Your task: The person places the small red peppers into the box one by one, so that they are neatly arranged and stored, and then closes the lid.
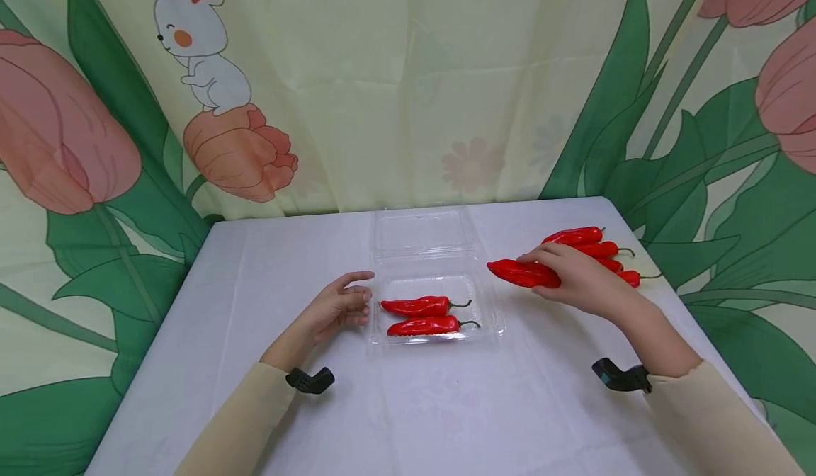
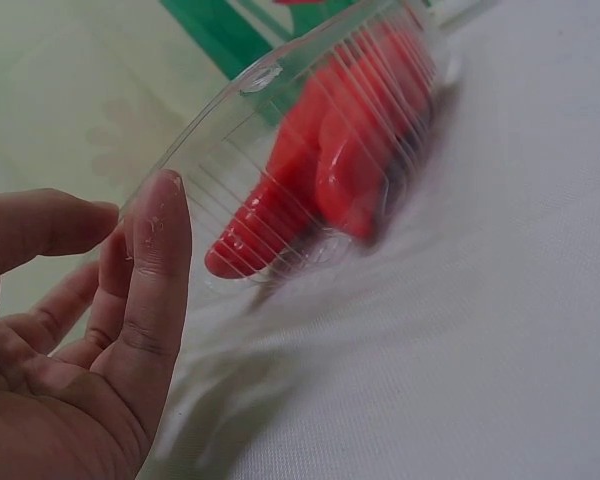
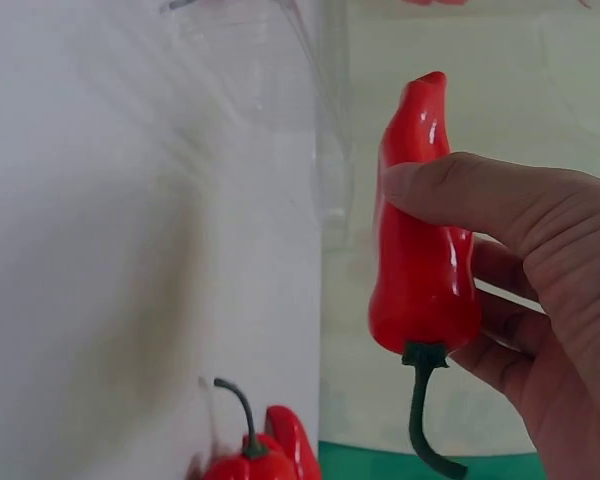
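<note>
My right hand (image 1: 583,278) holds a red chili pepper (image 3: 420,240) above the table, thumb on one side and fingers on the other. Its green stem (image 3: 421,400) dangles free in the right wrist view. Across from it, my left hand (image 1: 334,306) is at the left edge of a clear plastic clamshell box (image 1: 487,299), fingers loosely bent, fingertips (image 2: 160,215) right at the rim. Two red peppers, one farther back (image 1: 417,306) and one nearer (image 1: 423,326), lie side by side in the box, stems pointing right.
The box's lid (image 1: 421,231) lies folded back behind its base. Several more red peppers (image 1: 599,249) are grouped at the table's back right, partly hidden by my right hand. White cloth covers the table (image 1: 459,412); a curtain (image 1: 382,108) printed with tulips and a rabbit hangs behind.
</note>
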`<action>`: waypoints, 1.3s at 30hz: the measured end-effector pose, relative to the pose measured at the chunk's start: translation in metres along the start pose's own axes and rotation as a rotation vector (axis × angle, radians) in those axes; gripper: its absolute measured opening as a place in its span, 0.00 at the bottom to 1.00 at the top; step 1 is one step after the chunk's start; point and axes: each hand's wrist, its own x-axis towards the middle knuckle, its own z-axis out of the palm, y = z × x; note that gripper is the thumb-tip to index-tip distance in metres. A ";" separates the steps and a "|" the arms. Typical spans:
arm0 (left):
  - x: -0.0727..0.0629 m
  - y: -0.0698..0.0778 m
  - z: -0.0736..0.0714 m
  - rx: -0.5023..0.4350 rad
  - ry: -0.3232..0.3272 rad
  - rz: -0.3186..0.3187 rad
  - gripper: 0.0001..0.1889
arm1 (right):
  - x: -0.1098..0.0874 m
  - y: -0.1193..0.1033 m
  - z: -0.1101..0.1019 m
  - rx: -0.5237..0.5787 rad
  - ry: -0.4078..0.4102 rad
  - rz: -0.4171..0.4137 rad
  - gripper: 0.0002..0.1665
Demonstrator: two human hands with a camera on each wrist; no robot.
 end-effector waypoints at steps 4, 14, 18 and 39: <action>0.000 0.001 0.001 0.004 0.001 0.004 0.31 | 0.008 -0.008 0.003 0.000 0.000 -0.017 0.33; -0.001 0.002 0.003 -0.004 0.003 0.008 0.31 | 0.031 -0.032 0.011 0.070 -0.010 -0.057 0.27; -0.001 0.002 0.003 -0.007 0.003 0.007 0.31 | 0.040 -0.040 0.016 0.080 -0.018 -0.073 0.26; -0.002 0.003 0.002 -0.010 -0.001 0.003 0.31 | 0.080 -0.074 0.046 0.095 -0.096 -0.153 0.26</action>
